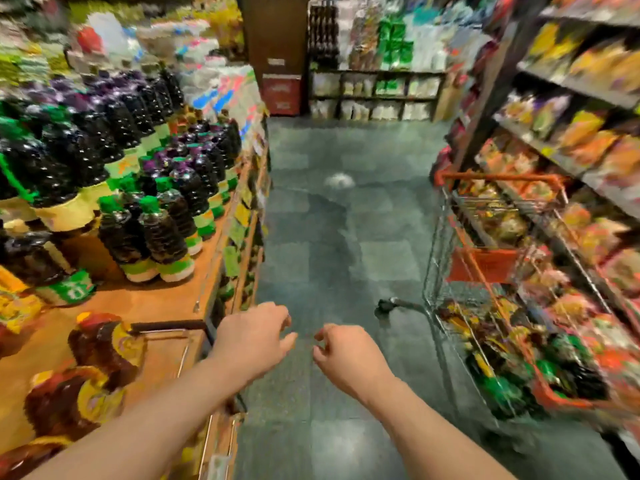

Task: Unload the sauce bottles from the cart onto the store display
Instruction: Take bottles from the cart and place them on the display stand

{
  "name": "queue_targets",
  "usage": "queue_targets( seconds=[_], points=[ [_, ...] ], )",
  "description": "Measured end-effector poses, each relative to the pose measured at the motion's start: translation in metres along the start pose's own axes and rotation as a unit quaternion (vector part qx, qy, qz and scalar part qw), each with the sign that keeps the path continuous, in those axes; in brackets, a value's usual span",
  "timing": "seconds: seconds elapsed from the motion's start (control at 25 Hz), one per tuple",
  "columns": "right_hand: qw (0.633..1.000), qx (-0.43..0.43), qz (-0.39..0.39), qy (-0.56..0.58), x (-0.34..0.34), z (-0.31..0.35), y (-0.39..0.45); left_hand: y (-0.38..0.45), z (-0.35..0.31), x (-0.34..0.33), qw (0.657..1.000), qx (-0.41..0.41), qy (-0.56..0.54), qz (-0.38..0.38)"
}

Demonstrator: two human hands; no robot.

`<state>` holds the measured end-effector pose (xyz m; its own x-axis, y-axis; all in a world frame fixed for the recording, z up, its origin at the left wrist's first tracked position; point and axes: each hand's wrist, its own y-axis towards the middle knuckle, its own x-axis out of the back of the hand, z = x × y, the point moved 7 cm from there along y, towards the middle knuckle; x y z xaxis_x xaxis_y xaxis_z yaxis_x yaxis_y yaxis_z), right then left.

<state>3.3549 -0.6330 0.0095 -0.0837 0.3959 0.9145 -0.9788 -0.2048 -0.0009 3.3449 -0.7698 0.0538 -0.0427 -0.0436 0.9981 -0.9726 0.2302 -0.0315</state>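
Note:
Dark sauce bottles with green caps (162, 233) stand in rows on the orange display shelf (145, 303) at the left. A wire cart with orange trim (485, 265) stands at the right, with several bottles and packets (502, 348) in its basket. My left hand (252, 341) and my right hand (346, 355) hang over the aisle floor between display and cart, side by side, fingers loosely curled, holding nothing. The view is blurred.
Brown bottles with yellow labels (100, 344) lie on the near part of the display. Shelves of snack packets (588, 150) run along the right behind the cart. The grey tiled aisle (329, 220) leads to more shelving (374, 95) at the back.

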Motion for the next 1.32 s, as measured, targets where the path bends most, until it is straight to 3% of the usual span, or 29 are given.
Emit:
queue_targets(
  seconds=[0.24,0.48,0.84,1.2,1.32],
  points=[
    [0.981,-0.182,-0.063,0.022,0.091,-0.173,-0.08,0.054,-0.227,0.005,0.973,-0.231,-0.009,0.005],
    [0.949,-0.29,-0.122,0.016,0.16,-0.302,-0.147,0.088,-0.388,0.0,0.937,-0.349,-0.007,-0.002],
    [0.9,-0.424,-0.078,0.07,0.153,-0.43,-0.161,0.181,-0.473,-0.048,0.917,-0.379,-0.059,0.113],
    [0.841,-0.527,-0.089,0.086,0.157,-0.546,-0.049,0.381,-0.547,-0.079,0.865,-0.485,-0.001,0.127],
    [0.82,-0.55,-0.043,0.153,0.14,-0.57,0.0,0.449,-0.574,-0.097,0.838,-0.521,0.038,0.155]
  ],
)
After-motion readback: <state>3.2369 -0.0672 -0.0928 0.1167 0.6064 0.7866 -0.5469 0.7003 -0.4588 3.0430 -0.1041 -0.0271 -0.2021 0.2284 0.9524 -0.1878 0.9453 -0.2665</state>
